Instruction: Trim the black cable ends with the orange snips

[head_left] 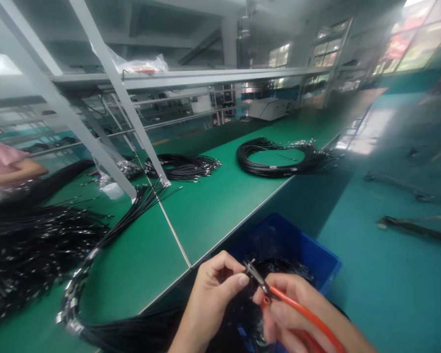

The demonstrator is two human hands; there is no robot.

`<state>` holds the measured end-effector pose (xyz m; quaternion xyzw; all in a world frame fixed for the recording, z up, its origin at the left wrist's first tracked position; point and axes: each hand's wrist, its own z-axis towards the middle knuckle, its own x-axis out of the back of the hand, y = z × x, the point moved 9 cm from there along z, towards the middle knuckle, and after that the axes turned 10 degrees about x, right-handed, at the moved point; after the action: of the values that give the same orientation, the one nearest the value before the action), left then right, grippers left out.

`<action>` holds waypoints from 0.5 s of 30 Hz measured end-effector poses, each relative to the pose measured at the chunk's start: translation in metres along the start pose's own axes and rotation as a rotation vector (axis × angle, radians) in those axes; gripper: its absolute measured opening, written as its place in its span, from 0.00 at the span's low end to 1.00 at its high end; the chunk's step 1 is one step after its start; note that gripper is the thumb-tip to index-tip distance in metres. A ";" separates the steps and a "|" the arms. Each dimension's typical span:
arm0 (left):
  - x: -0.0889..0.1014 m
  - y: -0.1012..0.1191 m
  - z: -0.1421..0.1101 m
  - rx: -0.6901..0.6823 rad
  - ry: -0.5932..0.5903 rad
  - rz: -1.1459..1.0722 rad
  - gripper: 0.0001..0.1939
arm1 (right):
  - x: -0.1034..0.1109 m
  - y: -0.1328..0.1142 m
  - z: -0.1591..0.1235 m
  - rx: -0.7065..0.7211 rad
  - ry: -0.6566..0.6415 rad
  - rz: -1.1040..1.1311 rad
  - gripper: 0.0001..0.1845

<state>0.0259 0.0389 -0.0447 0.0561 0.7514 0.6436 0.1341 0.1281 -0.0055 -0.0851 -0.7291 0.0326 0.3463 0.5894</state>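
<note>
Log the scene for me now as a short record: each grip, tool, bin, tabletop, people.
Left grip: pinching a small dark piece, too small to identify
Right grip: around red-handled pliers
Tool tips: at the piece; exact contact unclear
Bin: blue bin beside the green tabletop, dark contents
Tabletop: black cable coil, loose cable pile at left
People: another person's pink sleeve, far left
</note>
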 end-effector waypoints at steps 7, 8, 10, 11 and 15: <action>0.005 0.000 0.003 -0.001 0.029 0.077 0.07 | 0.014 -0.008 -0.004 -0.108 0.199 -0.372 0.07; 0.007 -0.001 0.004 0.004 0.043 0.095 0.07 | 0.014 -0.011 -0.004 -0.069 0.210 -0.362 0.08; 0.008 -0.003 0.006 0.006 0.084 0.145 0.07 | 0.018 -0.014 -0.006 0.008 0.217 -0.328 0.10; 0.008 -0.004 0.007 0.000 0.118 0.187 0.07 | 0.022 -0.014 -0.008 0.040 0.236 -0.321 0.11; -0.007 -0.014 0.014 -0.093 0.261 0.620 0.04 | 0.056 -0.010 -0.014 0.124 0.380 -0.253 0.16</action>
<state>0.0378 0.0483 -0.0596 0.1928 0.6793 0.6891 -0.1627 0.1812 0.0051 -0.1061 -0.7417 0.0725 0.1235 0.6552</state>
